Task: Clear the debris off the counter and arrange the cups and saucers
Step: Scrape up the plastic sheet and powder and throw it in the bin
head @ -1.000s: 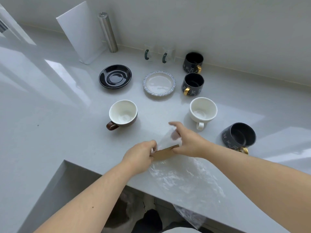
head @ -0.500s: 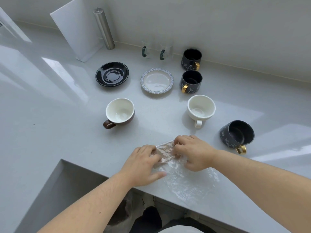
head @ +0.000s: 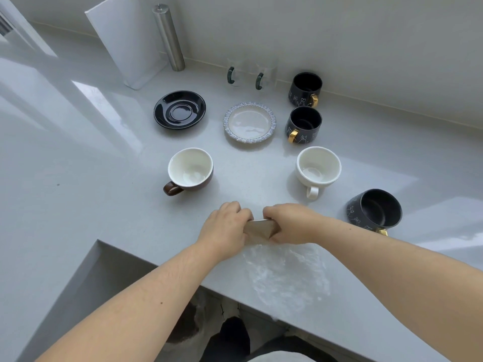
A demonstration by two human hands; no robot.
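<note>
My left hand (head: 224, 232) and my right hand (head: 292, 226) both grip a small tan card-like piece (head: 258, 229) wrapped in the end of a clear plastic bag (head: 287, 278), which lies flat on the counter's front edge. Beyond them stand a brown cup with a white inside (head: 190, 170), a white cup (head: 317, 169), and three black cups with gold handles (head: 374, 210) (head: 303, 125) (head: 305, 88). A black saucer (head: 179, 109) and a white saucer with a blue rim (head: 249, 122) sit further back.
A steel cylinder (head: 169, 37) and a leaning white board (head: 125, 40) stand at the back left. Two clear glass mugs with dark handles (head: 251, 74) sit against the wall. The counter (head: 78, 178) has a cut-out edge at the lower left, with the floor below.
The bag's upper part was raised a second ago; both hands have pressed it down and folded it around the tan piece, closing together over it.
</note>
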